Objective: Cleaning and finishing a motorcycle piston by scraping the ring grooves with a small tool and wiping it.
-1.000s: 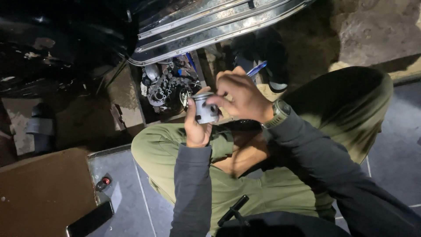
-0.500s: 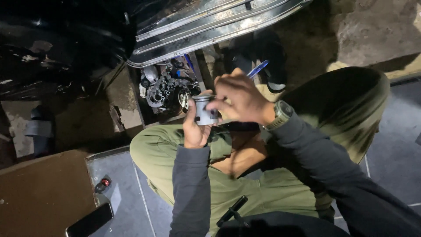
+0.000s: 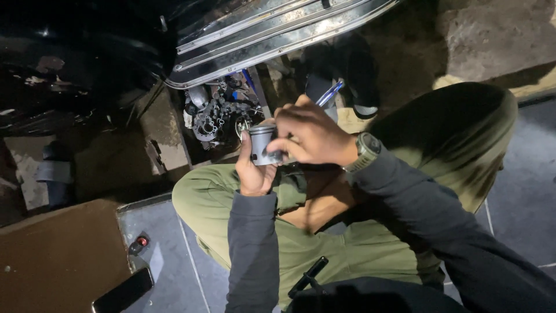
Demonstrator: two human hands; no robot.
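Across the top, twelve o'clock: a long chrome-trimmed metal panel runs at a slant from upper right down to the left, bright strips along its edge.
Lower half, five to seven o'clock: the person's legs in olive green trousers, knees bent, with grey floor tiles to the right and below.
Lower left, eight o'clock: a flat brown board lies on the ground, a dark phone-like slab just beside its lower corner.
Upper centre, eleven o'clock from the hands: a cluster of small metal engine parts sits under the panel's edge, near the hands but apart from them.
Right hand: at centre, curled over the cylinder from its three o'clock side, fingers closed on its top and side; a wristwatch sits on the wrist above a dark grey sleeve.
Left hand: under and behind the cylinder, at its six o'clock, palm cupping it, thumb up along its left side.
Small metal cylinder: grey, cup-shaped, upright, held between both hands above the left knee, touching each.
Blue pen-like tool: pokes out at one o'clock from the right hand; whether the hand grips it, I cannot tell.
Small red-tipped object: on the tile by the board's edge.
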